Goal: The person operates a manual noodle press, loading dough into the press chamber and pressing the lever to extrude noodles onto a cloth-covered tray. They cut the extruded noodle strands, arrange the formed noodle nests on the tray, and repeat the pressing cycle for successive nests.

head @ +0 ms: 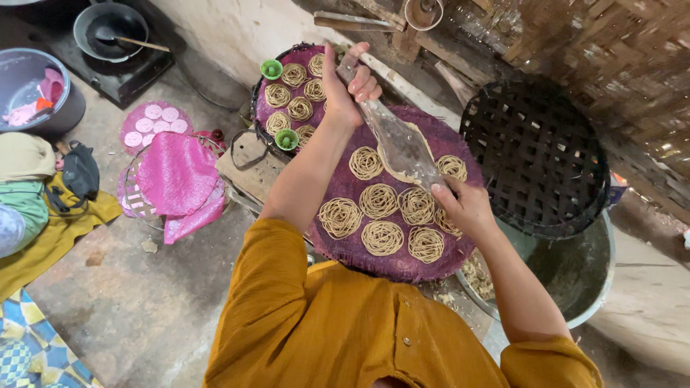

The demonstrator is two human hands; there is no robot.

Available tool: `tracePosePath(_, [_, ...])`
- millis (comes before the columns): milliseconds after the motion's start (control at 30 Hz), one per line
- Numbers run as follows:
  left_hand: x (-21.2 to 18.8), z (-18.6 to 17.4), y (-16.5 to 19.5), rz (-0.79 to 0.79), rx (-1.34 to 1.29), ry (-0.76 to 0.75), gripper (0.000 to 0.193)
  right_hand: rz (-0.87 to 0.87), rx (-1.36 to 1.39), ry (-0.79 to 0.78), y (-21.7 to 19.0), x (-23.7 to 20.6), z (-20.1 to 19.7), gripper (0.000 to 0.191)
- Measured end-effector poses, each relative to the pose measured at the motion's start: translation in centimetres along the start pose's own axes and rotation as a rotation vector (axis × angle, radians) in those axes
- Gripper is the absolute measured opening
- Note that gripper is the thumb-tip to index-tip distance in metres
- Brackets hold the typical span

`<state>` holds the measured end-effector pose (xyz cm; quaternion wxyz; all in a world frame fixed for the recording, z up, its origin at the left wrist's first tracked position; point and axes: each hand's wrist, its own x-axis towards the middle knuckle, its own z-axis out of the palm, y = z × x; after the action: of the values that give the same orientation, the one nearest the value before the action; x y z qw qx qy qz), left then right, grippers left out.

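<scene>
My left hand [345, 86] grips the twisted top end of a clear plastic piping bag [399, 140] filled with pale dough. My right hand [463, 205] holds the bag's lower tip over a round purple mesh mat [402, 262]. Several coiled noodle spirals [379, 201] lie on that mat in rows. A second purple mat [269, 108] behind it, under my left hand, also carries several spirals.
Two small green cups [272, 69] sit on the far mat. A dark woven basket tray [535, 154] rests on a grey basin [575, 276] at right. Pink mats [176, 176] lie at left, a pan [108, 29] on a stove and a grey bucket [32, 90] beyond.
</scene>
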<state>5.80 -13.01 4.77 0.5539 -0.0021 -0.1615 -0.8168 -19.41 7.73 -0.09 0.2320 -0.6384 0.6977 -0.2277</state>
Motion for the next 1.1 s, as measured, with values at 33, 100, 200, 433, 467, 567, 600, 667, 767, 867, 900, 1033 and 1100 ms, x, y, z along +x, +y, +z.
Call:
tracePosePath(33, [0.1,0.0,0.3,-0.004,-0.003,-0.008,0.068,-0.025,-0.018,0.010,-0.1,0.2,0.1,0.052])
tracePosePath(100, [0.2,-0.1,0.7,-0.012,-0.003,-0.028,0.067,-0.075,-0.054,0.030,-0.2,0.6,0.4,0.052])
tracePosePath(200, [0.1,0.1,1.4,-0.023,0.025,-0.128,0.070,-0.048,0.048,0.007,-0.3,0.6,0.8,0.051])
tracePosePath(433, [-0.5,3.0,2.4,-0.234,0.202,-0.192,0.096,0.050,0.580,0.059,2.5,-4.5,-0.6,0.043])
tracePosePath(467, [-0.8,3.2,2.6,-0.263,0.215,-0.258,0.097,0.059,0.568,0.112,3.5,-6.2,-1.5,0.044])
tracePosePath(567, [-2.0,3.1,2.8,-0.244,0.431,-0.362,0.094,0.281,0.674,0.228,6.7,-12.1,-4.1,0.040])
tracePosePath(600, [-2.3,2.9,2.5,-0.237,0.520,-0.371,0.093,0.246,0.739,0.262,7.7,-14.1,-4.9,0.047])
tracePosePath(667, [-3.1,2.7,1.0,-0.225,0.697,-0.393,0.090,0.060,1.034,0.296,9.3,-18.4,-5.2,0.054])
tracePosePath(767, [-4.8,3.6,-5.5,-0.356,1.131,-0.667,0.082,0.224,0.929,0.440,10.9,-22.3,-4.3,0.048])
tracePosePath(867, [-8.1,5.5,-16.5,-0.179,1.832,-1.158,0.098,0.368,0.954,0.484,11.7,-24.0,-1.9,0.051])
tracePosePath(900, [-9.5,6.2,-20.5,0.141,1.987,-1.205,0.098,0.345,0.987,0.477,11.9,-24.2,-1.0,0.050])
tracePosePath(1033, [-12.4,6.4,-28.8,-0.200,1.977,-0.749,0.042,0.326,0.958,0.447,12.8,-24.1,0.0,0.056])
tracePosePath(1100, [-12.7,6.0,-30.2,0.040,2.007,-0.776,0.030,0.396,0.590,0.470,13.0,-23.7,-2.2,0.055])
